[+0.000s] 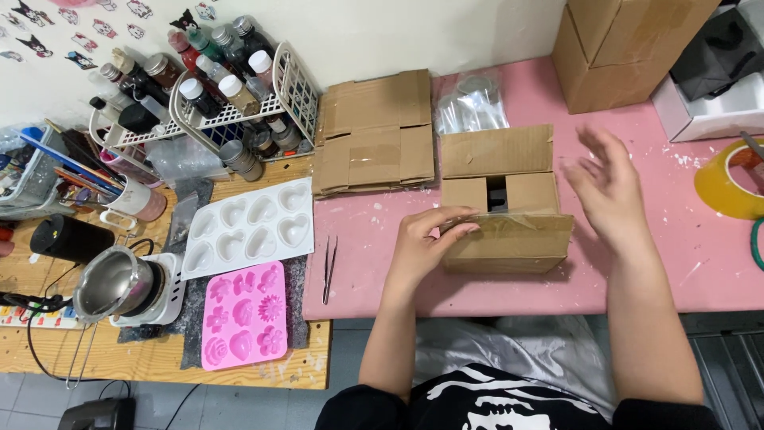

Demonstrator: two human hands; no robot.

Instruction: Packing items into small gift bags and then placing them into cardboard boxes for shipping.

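A small brown cardboard box [500,195] stands on the pink table [366,263] with its top flaps open. My left hand [423,243] grips the box's near left corner, fingers curled over the front flap. My right hand [606,187] hovers just right of the box, fingers spread and blurred, holding nothing. Inside the box a dark object shows through the gap between the flaps.
Flattened cardboard [372,131] and a clear plastic bag [471,103] lie behind the box. Tweezers [329,269], a white heart mould [251,227], a pink flower mould [245,314], a metal melting pot [119,285] and a bottle rack [207,87] sit left. A yellow tape roll [728,181] and a large box [621,44] stand right.
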